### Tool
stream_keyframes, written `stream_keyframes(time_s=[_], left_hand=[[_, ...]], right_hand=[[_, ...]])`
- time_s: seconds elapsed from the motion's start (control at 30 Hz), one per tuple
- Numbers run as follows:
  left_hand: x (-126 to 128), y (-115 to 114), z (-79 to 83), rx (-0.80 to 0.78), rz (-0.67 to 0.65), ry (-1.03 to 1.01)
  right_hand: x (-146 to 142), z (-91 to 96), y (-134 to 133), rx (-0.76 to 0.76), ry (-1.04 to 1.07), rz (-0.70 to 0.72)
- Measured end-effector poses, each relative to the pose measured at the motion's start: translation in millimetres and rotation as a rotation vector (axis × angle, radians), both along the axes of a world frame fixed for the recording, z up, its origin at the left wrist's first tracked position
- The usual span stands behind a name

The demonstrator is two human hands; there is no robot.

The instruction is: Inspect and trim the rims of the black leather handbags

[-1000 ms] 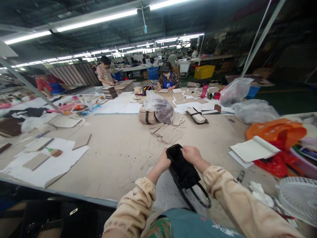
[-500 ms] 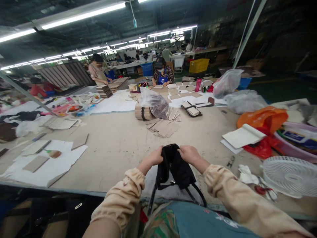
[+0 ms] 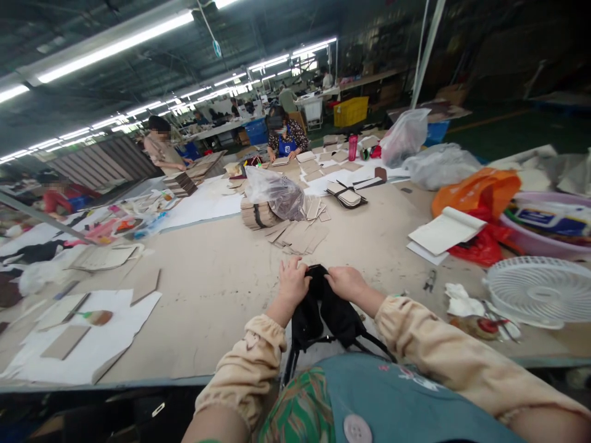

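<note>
A black bag (image 3: 341, 317) with long straps hangs at the near edge of the table, right in front of me. Its mouth gapes toward my body, and the inside is dark. My left hand (image 3: 294, 284) grips the far rim on the left, thumb on the inner side and fingers raised over the edge. On the right, my right hand (image 3: 347, 283) has its fingers wrapped round the same rim. The straps trail down toward my lap, partly hidden by my clothing.
Beyond the bag lie loose grey-brown panels (image 3: 300, 237) and a tied bundle (image 3: 256, 214). At right are a white fan (image 3: 542, 289), a notepad (image 3: 446, 231) and small pliers (image 3: 430, 280). A brush (image 3: 98, 317) rests on white paper at left. Co-workers (image 3: 286, 138) sit across the table.
My left hand has shifted up and inward along the bag's rim, its fingers lifting higher. The rim's two sides are closer together. My view has tilted and turned slightly right.
</note>
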State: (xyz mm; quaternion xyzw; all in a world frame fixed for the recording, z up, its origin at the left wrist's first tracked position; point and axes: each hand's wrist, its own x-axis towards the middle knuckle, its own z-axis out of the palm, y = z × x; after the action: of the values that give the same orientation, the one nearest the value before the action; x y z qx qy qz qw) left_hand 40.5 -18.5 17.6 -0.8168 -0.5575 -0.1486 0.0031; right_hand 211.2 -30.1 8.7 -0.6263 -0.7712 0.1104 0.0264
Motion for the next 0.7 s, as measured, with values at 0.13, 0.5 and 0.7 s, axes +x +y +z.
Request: stream_keyframes(time_s=[0.13,0.5,0.7], left_hand=[[-6,3,-4.6,0.039,-0.027,0.022],[-9,5,-13.7,-0.057,-0.123,-0.056],[-4,3,-7.4,-0.110,-0.073,-0.045]], right_hand=[[-2,-1.2,1,-0.008,0.012,-0.006],[4,-2.8,2,-0.015,0.029,0.004],[4,-0.3,1,-0.050,0.016,-0.015]])
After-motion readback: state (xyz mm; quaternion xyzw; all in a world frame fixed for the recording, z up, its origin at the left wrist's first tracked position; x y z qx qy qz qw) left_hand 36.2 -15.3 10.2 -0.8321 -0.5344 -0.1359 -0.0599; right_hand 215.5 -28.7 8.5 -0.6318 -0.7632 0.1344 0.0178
